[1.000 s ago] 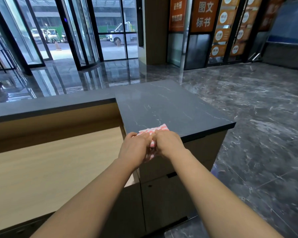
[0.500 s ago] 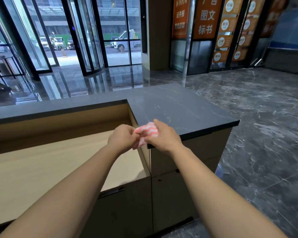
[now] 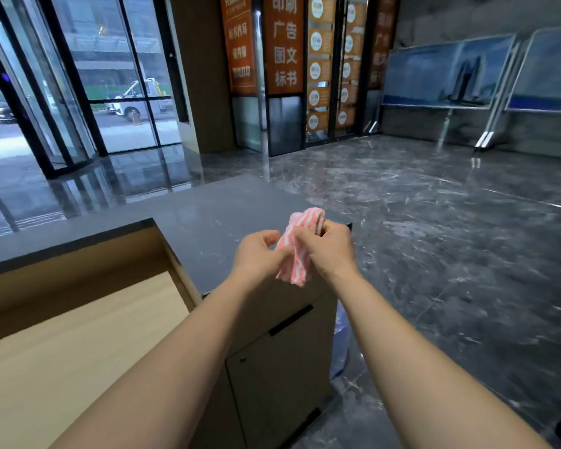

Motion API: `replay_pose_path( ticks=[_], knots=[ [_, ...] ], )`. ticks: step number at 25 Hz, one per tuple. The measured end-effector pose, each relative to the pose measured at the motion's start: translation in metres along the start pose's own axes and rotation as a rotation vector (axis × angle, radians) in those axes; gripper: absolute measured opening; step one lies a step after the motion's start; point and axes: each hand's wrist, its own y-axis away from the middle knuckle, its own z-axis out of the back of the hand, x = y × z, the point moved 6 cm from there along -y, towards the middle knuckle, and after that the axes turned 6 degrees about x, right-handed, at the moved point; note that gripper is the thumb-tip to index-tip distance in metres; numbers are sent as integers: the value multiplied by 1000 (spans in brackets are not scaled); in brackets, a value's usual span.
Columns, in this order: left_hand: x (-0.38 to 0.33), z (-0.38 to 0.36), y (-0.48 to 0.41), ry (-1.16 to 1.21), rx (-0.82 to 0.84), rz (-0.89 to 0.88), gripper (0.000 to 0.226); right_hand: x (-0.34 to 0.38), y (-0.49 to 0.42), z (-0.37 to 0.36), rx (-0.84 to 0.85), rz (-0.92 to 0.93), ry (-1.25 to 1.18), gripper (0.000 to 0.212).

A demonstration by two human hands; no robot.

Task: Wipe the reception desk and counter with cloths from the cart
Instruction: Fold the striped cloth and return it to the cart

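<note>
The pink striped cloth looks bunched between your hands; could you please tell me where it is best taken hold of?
Probably at the folded upper part of the cloth, coming from the right, where the right hand curls round it. The lower end hangs limp below both hands, so a grip there would give little control; the left hand pinches its edge.

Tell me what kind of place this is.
Likely a commercial building's entrance lobby: a reception counter with a dark stone top, glass doors onto the street, and orange shopfront signs.

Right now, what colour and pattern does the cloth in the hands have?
Pink and white stripes; the striped cloth shows in the head view, the only one.
</note>
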Motion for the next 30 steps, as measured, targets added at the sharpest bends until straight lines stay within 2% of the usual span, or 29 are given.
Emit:
replay_pose_path(
  ticks=[2, 3, 6, 9, 12, 17, 23, 25, 27, 30],
  knots=[
    [-20, -23, 0, -41, -67, -67, 32, -8, 1, 34, -73, -32, 65, 24],
    [-29, -37, 1, -46, -44, -90, 25, -13, 2, 51, -104, -51, 83, 26],
    [-50, -94, 5, 123, 217, -68, 23, -19, 7, 96, -159, -68, 84, 27],
    [-70, -137, 6, 179, 392, -102, 29, -25, 9, 140, -202, -77, 53, 56],
    [-95, -184, 3, 148, 513, -139, 8, -38, 12, 192, -249, -98, 16, 65],
    [-122, -274, 4, 73, 667, -91, 8, -68, 25, 288, -318, -149, 92, 41],
    [-160, -398, 34, -98, 811, -298, 20, -105, 54, 388, -381, -248, 266, 25],
    [-164, -434, 37, -117, 822, -303, 6, -112, 68, 417, -357, -291, 302, 10],
    [-171, -470, 35, -171, 818, -304, 6, -122, 82, 452, -350, -351, 304, 8],
    [-188, -517, 29, -266, 788, -384, 7, -137, 99, 511, -431, -485, 445, 19]
  ],
)
